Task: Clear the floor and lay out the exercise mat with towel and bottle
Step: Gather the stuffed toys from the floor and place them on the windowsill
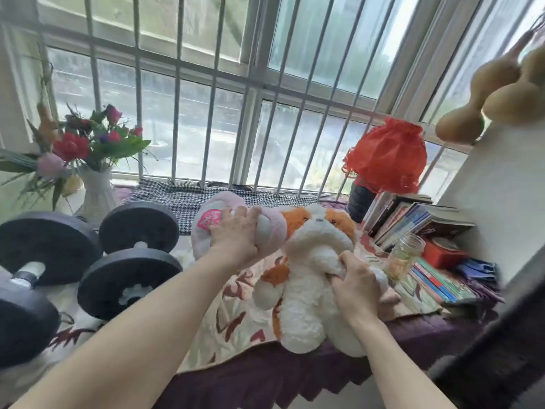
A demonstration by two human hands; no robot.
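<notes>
Hands on two plush toys at window ledge [413,326]. L hand [236,236]: fingers curled over pink plush toy [265,228], gripping its top. R hand [361,286]: fingers clenched into fur of white-and-orange plush dog [306,290], pinching a fold. Dog lying on patterned cloth [224,323], partly over ledge edge; pink toy touching its head. Dumbbells [88,261] at left, near vase of flowers [97,196]. Glass jar [407,255] just beside dog, books [413,219] behind. Mat, towel, bottle: none identifiable.
</notes>
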